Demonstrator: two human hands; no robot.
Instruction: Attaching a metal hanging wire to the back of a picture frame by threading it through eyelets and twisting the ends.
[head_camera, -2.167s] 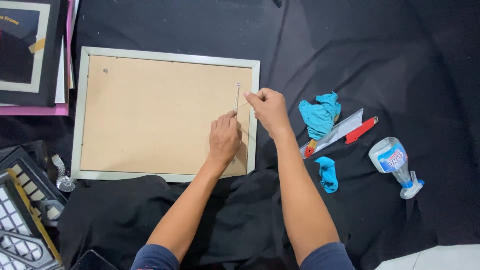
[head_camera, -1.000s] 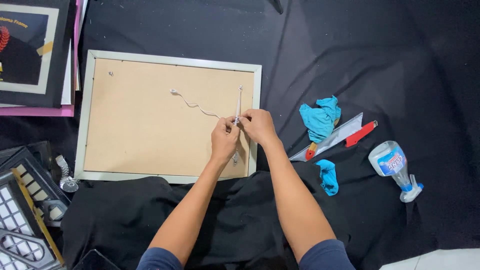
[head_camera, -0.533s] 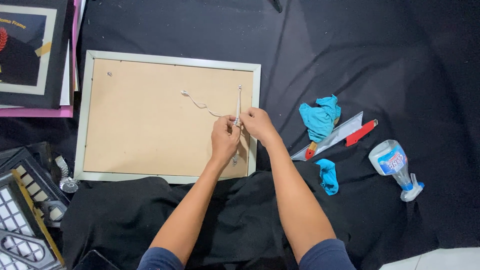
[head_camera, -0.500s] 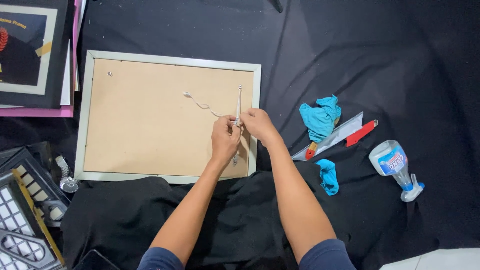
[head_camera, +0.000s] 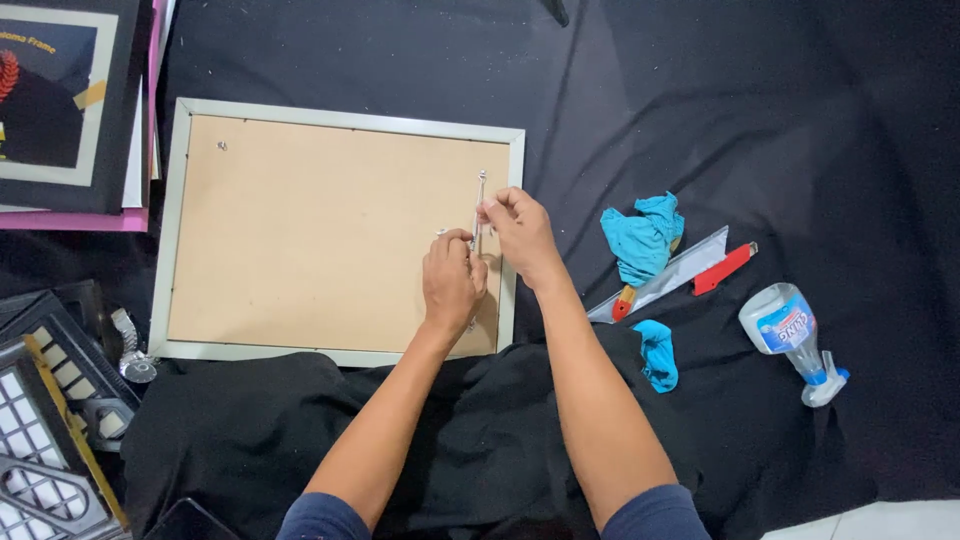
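A picture frame (head_camera: 170, 230) with a pale rim lies face down on black cloth, its brown backing board (head_camera: 320, 230) facing up. Both hands are at the board's right side. My right hand (head_camera: 522, 235) pinches a thin wire (head_camera: 480, 196) that stands up along the right rim. My left hand (head_camera: 452, 282) rests on the board just left of it, fingertips closed on the wire's lower end near a small metal fitting. A small screw fitting (head_camera: 221, 146) sits at the board's upper left corner.
To the right lie two teal cloths (head_camera: 642, 235) (head_camera: 658, 352), a clear ruler (head_camera: 680, 272), a red cutter (head_camera: 722, 270) and a spray bottle (head_camera: 795, 335). A framed picture (head_camera: 60, 100) lies at the upper left. Black plastic trays (head_camera: 50, 430) sit at the lower left.
The loose tail of wire that lay curled across the board has been drawn in to the hands and no longer trails left. Both hands stay at the right rim.
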